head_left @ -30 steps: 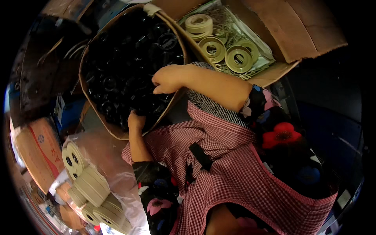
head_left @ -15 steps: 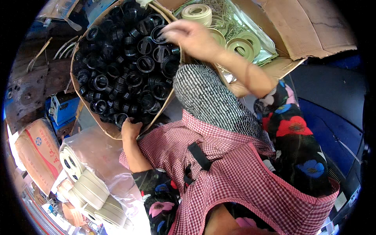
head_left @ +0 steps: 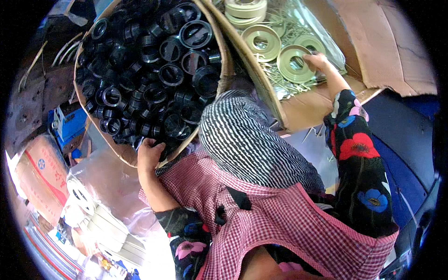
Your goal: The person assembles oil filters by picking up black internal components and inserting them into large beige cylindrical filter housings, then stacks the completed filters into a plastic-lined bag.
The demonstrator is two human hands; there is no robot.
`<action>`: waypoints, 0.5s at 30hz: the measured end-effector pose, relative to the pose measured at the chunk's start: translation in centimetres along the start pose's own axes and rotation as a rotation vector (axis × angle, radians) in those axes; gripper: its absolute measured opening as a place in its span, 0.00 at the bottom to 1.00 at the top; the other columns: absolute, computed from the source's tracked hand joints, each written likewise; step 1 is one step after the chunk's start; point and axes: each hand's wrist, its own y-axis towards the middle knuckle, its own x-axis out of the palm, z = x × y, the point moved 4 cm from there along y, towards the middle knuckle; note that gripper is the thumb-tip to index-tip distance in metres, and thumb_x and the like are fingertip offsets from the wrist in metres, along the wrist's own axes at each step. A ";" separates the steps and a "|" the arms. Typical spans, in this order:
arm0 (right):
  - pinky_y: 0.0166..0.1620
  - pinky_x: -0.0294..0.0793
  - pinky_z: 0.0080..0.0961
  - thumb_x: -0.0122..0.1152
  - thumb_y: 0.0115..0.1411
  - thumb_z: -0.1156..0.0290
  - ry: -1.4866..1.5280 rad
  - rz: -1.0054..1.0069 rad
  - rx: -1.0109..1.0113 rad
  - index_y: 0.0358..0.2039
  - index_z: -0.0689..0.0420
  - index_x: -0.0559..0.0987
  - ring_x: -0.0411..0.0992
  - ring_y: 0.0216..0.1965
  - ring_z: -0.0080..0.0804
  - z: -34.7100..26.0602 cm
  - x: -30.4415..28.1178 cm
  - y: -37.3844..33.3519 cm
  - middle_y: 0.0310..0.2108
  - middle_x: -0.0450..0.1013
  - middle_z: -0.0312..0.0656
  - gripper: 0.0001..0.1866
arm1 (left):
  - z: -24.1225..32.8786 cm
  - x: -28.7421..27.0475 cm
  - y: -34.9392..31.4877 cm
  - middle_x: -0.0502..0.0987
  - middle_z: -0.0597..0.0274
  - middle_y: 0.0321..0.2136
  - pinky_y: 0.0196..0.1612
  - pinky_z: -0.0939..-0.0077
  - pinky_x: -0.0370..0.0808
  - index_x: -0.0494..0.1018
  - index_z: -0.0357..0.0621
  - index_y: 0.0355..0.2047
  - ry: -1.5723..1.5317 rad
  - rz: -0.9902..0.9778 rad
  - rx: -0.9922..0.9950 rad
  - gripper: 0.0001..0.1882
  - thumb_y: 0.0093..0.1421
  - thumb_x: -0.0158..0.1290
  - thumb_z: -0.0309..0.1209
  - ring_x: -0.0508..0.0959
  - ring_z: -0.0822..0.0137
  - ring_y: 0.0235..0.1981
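Note:
My right hand [head_left: 317, 62] is over the right-hand cardboard box, its fingers closed on the edge of a pale yellow-green flanged ring [head_left: 284, 66]. Another such ring [head_left: 252, 39] lies to its left and a third [head_left: 318, 43] just behind it. At the near rim of the left box, my left hand [head_left: 150, 153] has its fingers curled in among black ribbed plastic rings [head_left: 171, 74]. Whatever sits between those fingertips is mostly hidden. The black rings fill that box in a loose heap.
The left box's cardboard wall [head_left: 223, 60] stands beside the right box's wall [head_left: 266, 88]. A few stacked pale rings [head_left: 246, 10] lie at the back. Cream rolls [head_left: 103, 226] and clear plastic film [head_left: 109, 179] are at lower left, near a blue metal box [head_left: 72, 125].
My right hand has moved right, from above the black rings into the right box, and now grips a pale ring. My left hand stays at the left box's near rim. The view has shifted slightly.

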 end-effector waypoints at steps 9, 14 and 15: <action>0.28 0.66 0.31 0.59 0.47 0.41 -0.180 -0.132 0.070 0.35 0.58 0.77 0.67 0.26 0.31 1.1 3.1 -0.2 0.28 0.72 0.38 0.30 | -1.1 0.3 1.2 0.75 0.53 0.23 0.33 0.72 0.71 0.73 0.35 0.33 -0.042 -0.037 -0.105 0.18 0.44 0.58 0.34 0.75 0.63 0.25; 0.17 0.58 0.29 0.54 0.54 0.52 -0.173 -0.122 0.057 0.27 0.60 0.74 0.63 0.16 0.30 0.9 1.7 0.9 0.20 0.67 0.38 0.20 | 0.0 -0.5 0.4 0.78 0.46 0.27 0.37 0.68 0.73 0.75 0.34 0.34 0.117 -0.084 -0.108 0.22 0.41 0.59 0.37 0.79 0.55 0.31; 0.17 0.60 0.31 0.52 0.56 0.56 -0.141 -0.080 0.064 0.28 0.62 0.74 0.64 0.17 0.33 0.4 1.2 0.6 0.20 0.67 0.40 0.18 | -0.4 -0.7 0.3 0.78 0.46 0.27 0.37 0.68 0.73 0.75 0.34 0.34 0.116 -0.109 -0.113 0.21 0.41 0.58 0.37 0.79 0.55 0.31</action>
